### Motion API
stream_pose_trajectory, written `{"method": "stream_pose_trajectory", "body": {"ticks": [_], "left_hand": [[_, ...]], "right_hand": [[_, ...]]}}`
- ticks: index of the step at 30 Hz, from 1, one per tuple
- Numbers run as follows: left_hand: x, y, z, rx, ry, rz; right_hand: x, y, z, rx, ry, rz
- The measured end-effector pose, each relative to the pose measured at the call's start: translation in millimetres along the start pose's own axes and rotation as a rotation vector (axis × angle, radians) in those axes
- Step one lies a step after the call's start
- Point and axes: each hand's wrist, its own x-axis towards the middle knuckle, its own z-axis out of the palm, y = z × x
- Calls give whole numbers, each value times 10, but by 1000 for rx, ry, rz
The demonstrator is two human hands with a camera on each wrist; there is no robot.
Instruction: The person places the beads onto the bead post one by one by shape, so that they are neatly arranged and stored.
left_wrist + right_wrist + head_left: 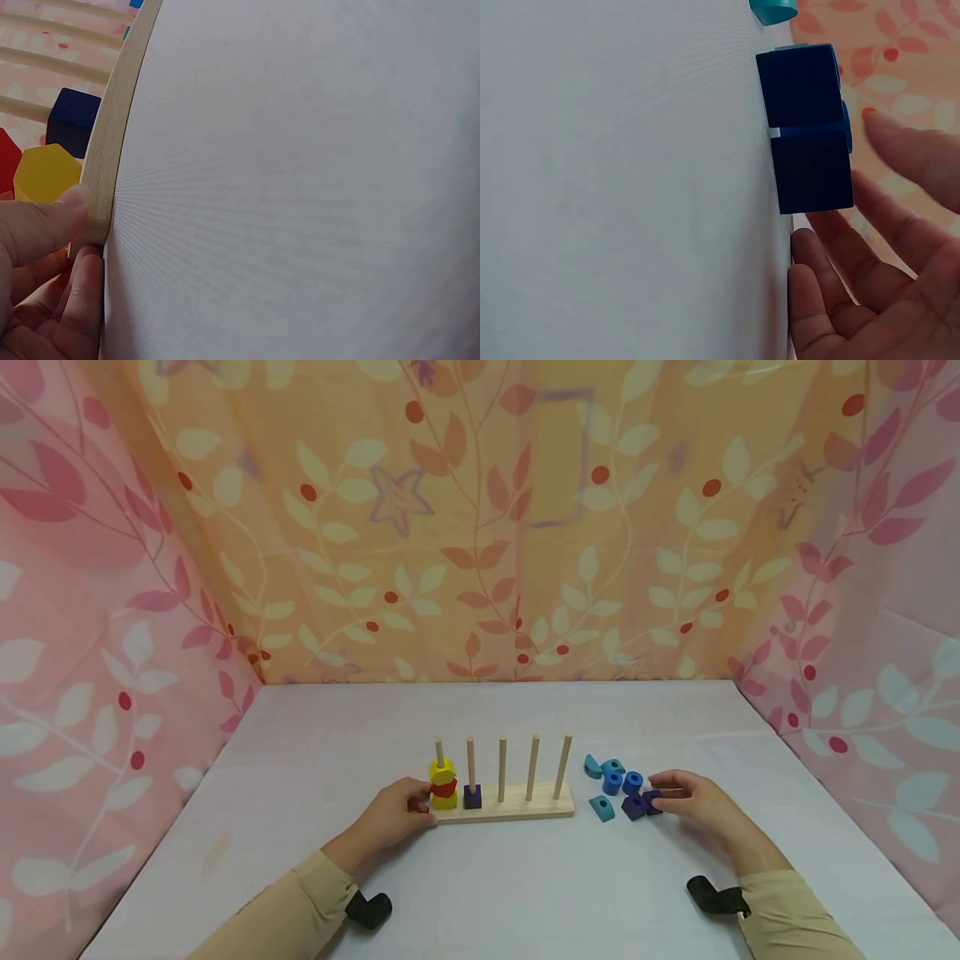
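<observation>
A wooden peg stand (510, 812) with several upright pegs lies on the table. My left hand (396, 810) grips its left end; in the left wrist view the thumb (64, 214) presses the base's front edge and the fingers curl around its end. The leftmost peg carries yellow blocks (442, 771) with a red block (445, 788) between them. A dark purple block (472, 797) sits on the peg beside it. On the right, my right hand (701, 802) is spread around a purple block (814, 174), thumb apart from it; fingertip contact is unclear.
Left of my right hand lie another purple block (633, 807), two blue blocks (633, 781) and several teal blocks (602, 808). White cloth (525, 885) covers the table. Patterned curtains (480, 527) stand behind and at both sides.
</observation>
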Motion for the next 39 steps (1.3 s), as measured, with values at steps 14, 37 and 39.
{"method": "stream_pose_trajectory", "body": {"ticks": [14, 37, 39], "left_hand": [[-20, 33, -9, -9, -4, -10], [-5, 47, -16, -14, -13, -35], [-4, 50, -19, -12, -14, -38]], "right_hand": [[14, 38, 31, -39, 37, 27], [145, -576, -105, 150, 199, -107], [149, -719, -104, 183, 215, -143]]}}
